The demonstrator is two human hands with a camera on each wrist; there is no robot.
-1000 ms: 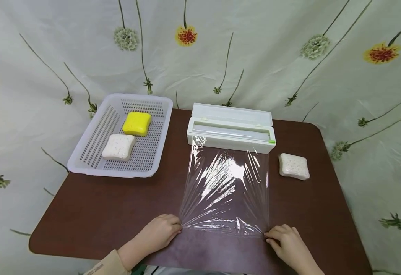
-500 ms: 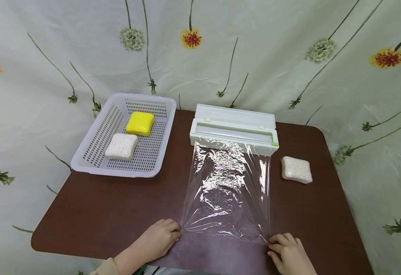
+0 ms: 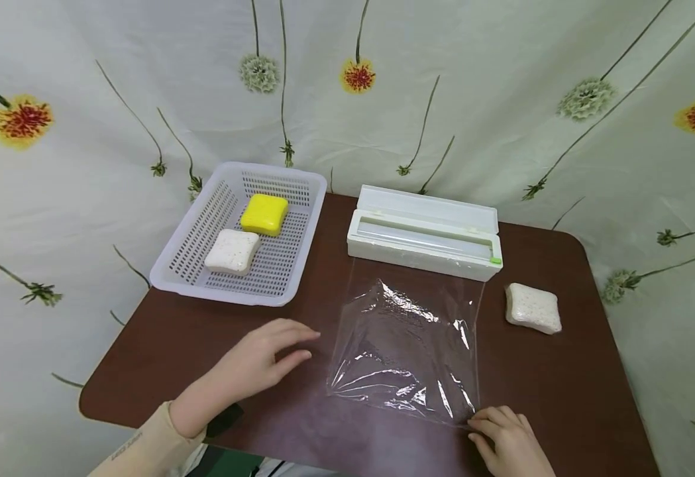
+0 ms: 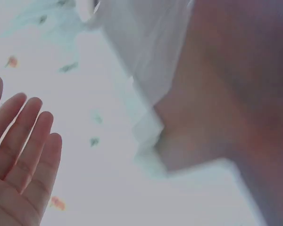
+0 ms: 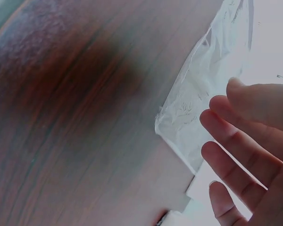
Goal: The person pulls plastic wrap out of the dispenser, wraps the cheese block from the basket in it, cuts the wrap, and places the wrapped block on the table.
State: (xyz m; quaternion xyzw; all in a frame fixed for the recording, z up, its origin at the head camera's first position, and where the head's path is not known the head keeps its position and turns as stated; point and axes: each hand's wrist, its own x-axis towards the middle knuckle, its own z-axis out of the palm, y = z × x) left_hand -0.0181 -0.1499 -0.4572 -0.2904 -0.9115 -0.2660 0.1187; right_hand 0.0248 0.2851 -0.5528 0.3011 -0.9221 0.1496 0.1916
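Note:
A sheet of clear plastic wrap (image 3: 403,351) lies across the table, drawn toward me from a white wrap dispenser (image 3: 425,258) with its lid raised. My left hand (image 3: 258,358) hovers left of the sheet, holding nothing; its fingers look straight in the left wrist view. At the sheet's near right corner is my right hand (image 3: 508,440), fingertips right by the film. In the right wrist view its fingers are relaxed, thumb apart from them, and the corner of the film shows free beyond the fingertips.
A white plastic basket (image 3: 165,268) at the back left holds a yellow soap-like bar (image 3: 265,214) and a white speckled one (image 3: 232,252). Another white speckled bar (image 3: 533,308) sits right of the film. A flowered curtain (image 3: 490,132) hangs behind the brown table (image 3: 568,391).
My left hand has let go of the film's near left corner and moved up and left. The film has slackened and settled flatter. My right hand's fingers remain beside its corner.

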